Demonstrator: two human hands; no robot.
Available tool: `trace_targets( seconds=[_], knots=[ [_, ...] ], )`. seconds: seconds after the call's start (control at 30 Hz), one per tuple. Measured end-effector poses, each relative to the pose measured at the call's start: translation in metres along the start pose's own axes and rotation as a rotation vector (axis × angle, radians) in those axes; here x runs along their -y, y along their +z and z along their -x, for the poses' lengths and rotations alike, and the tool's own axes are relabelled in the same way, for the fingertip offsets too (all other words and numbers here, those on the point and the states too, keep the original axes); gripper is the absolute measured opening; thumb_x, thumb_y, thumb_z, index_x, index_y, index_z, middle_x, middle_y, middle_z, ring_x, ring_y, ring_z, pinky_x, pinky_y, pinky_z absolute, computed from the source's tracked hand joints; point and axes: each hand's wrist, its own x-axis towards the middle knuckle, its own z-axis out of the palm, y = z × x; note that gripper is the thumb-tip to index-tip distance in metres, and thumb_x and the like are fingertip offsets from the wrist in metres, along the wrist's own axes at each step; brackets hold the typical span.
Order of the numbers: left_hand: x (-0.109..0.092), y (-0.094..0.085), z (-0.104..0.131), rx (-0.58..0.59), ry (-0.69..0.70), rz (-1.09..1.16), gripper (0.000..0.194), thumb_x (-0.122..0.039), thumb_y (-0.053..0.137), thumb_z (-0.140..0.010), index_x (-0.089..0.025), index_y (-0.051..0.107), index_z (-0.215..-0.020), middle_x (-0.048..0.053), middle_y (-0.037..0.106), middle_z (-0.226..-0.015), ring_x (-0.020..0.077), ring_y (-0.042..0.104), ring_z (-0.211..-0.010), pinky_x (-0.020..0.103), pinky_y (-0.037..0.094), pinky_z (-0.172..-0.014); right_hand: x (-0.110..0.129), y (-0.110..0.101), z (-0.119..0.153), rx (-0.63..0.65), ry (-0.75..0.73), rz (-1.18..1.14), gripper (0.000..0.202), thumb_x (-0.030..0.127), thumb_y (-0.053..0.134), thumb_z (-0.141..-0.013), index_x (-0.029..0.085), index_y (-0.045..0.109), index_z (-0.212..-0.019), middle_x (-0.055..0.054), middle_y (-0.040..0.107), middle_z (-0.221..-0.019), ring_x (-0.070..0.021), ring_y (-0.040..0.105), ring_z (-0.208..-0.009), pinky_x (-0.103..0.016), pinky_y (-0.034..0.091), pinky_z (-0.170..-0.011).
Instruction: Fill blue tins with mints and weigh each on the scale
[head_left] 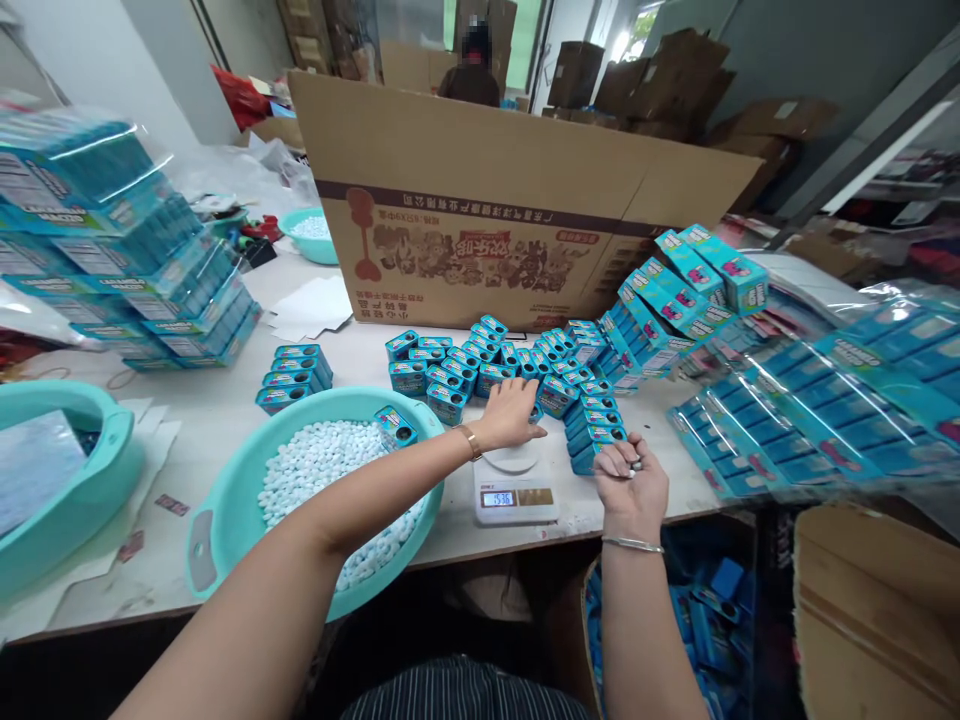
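My left hand reaches over the back of a small white digital scale, whose display seems to read 1536. Its thumb and fingers lie around a small blue candy box, mostly hidden by the hand. My right hand is curled, palm up, right of the scale, with a white candy or two between the fingertips. Beside it runs a row of blue candy boxes with dark round openings on top. White candies fill a turquoise basin under my left forearm, and one blue box lies on them.
A large cardboard box stands along the back. Wrapped blue packs are stacked left and right. Another turquoise basin is at far left. Below the table edge, an open carton holds blue boxes. A person is in the background.
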Motion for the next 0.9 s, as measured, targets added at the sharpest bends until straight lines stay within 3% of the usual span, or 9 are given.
trace_targets(
  seconds=[0.13, 0.23, 0.3, 0.37, 0.53, 0.63, 0.7, 0.77, 0.9],
  knots=[
    [-0.003, 0.006, -0.004, 0.042, -0.022, -0.007, 0.076, -0.041, 0.074, -0.072, -0.015, 0.039, -0.134, 0.018, 0.051, -0.133, 0.0354, 0.046, -0.125, 0.047, 0.039, -0.1, -0.004, 0.002, -0.002, 0.058, -0.007, 0.056, 0.012, 0.014, 0.052, -0.086, 0.02, 0.047, -0.077, 0.011, 0.034, -0.05, -0.0038, 0.032, -0.035, -0.014, 0.028, -0.036],
    [-0.003, 0.009, -0.004, 0.107, -0.028, -0.029, 0.052, -0.027, 0.072, -0.072, -0.017, 0.053, -0.119, 0.016, 0.061, -0.121, 0.0338, 0.056, -0.115, 0.043, 0.046, -0.093, -0.01, 0.006, -0.006, 0.099, 0.012, 0.095, 0.013, 0.015, 0.054, -0.085, 0.02, 0.046, -0.077, 0.012, 0.034, -0.05, -0.0037, 0.031, -0.035, -0.014, 0.029, -0.037],
    [0.003, 0.002, -0.005, 0.116, -0.017, -0.033, 0.035, -0.02, 0.068, -0.071, -0.02, 0.06, -0.106, 0.011, 0.067, -0.11, 0.0298, 0.063, -0.104, 0.037, 0.049, -0.084, -0.011, 0.01, -0.008, 0.109, 0.03, 0.087, 0.012, 0.013, 0.054, -0.084, 0.019, 0.047, -0.077, 0.011, 0.034, -0.05, -0.0035, 0.032, -0.035, -0.014, 0.029, -0.037],
    [0.016, -0.018, -0.006, 0.082, -0.019, -0.038, 0.027, -0.022, 0.063, -0.075, -0.021, 0.061, -0.102, 0.009, 0.068, -0.107, 0.0277, 0.064, -0.1, 0.034, 0.05, -0.08, -0.006, 0.012, -0.01, 0.092, 0.038, 0.073, 0.01, 0.011, 0.053, -0.082, 0.018, 0.048, -0.078, 0.011, 0.036, -0.049, -0.0037, 0.033, -0.035, -0.014, 0.03, -0.036],
    [0.086, -0.105, -0.019, -0.232, -0.17, -0.1, 0.038, -0.03, 0.056, -0.083, -0.022, 0.053, -0.12, 0.008, 0.063, -0.122, 0.0275, 0.058, -0.113, 0.035, 0.045, -0.092, 0.006, 0.0, -0.018, -0.015, 0.02, 0.059, 0.012, 0.005, 0.049, -0.076, 0.017, 0.048, -0.075, 0.01, 0.037, -0.047, -0.0044, 0.033, -0.033, -0.015, 0.032, -0.035],
    [0.14, -0.14, -0.038, -0.219, -0.37, -0.133, 0.039, -0.024, 0.059, -0.081, -0.024, 0.054, -0.12, 0.006, 0.062, -0.126, 0.0274, 0.055, -0.12, 0.034, 0.043, -0.096, 0.002, -0.013, -0.023, -0.045, 0.026, 0.067, 0.014, 0.005, 0.052, -0.074, 0.018, 0.047, -0.075, 0.01, 0.038, -0.048, -0.0043, 0.033, -0.033, -0.014, 0.032, -0.035],
    [0.171, -0.143, -0.052, -0.183, -0.47, -0.132, 0.038, -0.02, 0.061, -0.081, -0.02, 0.056, -0.118, 0.01, 0.063, -0.124, 0.0294, 0.055, -0.12, 0.036, 0.043, -0.095, 0.001, -0.024, -0.026, -0.059, 0.026, 0.08, 0.014, 0.006, 0.053, -0.073, 0.018, 0.047, -0.076, 0.01, 0.037, -0.047, -0.0043, 0.033, -0.032, -0.014, 0.032, -0.035],
    [0.195, -0.135, -0.063, -0.148, -0.559, -0.119, 0.034, -0.02, 0.062, -0.082, -0.015, 0.058, -0.116, 0.014, 0.063, -0.12, 0.031, 0.057, -0.116, 0.04, 0.045, -0.094, 0.005, -0.034, -0.026, -0.095, 0.009, 0.084, 0.015, 0.005, 0.053, -0.073, 0.019, 0.048, -0.076, 0.01, 0.036, -0.047, -0.0044, 0.033, -0.032, -0.013, 0.032, -0.034],
    [0.221, -0.112, -0.068, -0.047, -0.67, -0.05, 0.034, -0.033, 0.062, -0.089, -0.015, 0.058, -0.118, 0.01, 0.061, -0.118, 0.0246, 0.061, -0.106, 0.043, 0.051, -0.089, 0.023, -0.05, -0.022, -0.226, -0.056, 0.074, 0.018, 0.001, 0.046, -0.074, 0.019, 0.051, -0.076, 0.008, 0.038, -0.047, -0.006, 0.035, -0.033, -0.014, 0.034, -0.033]
  ],
)
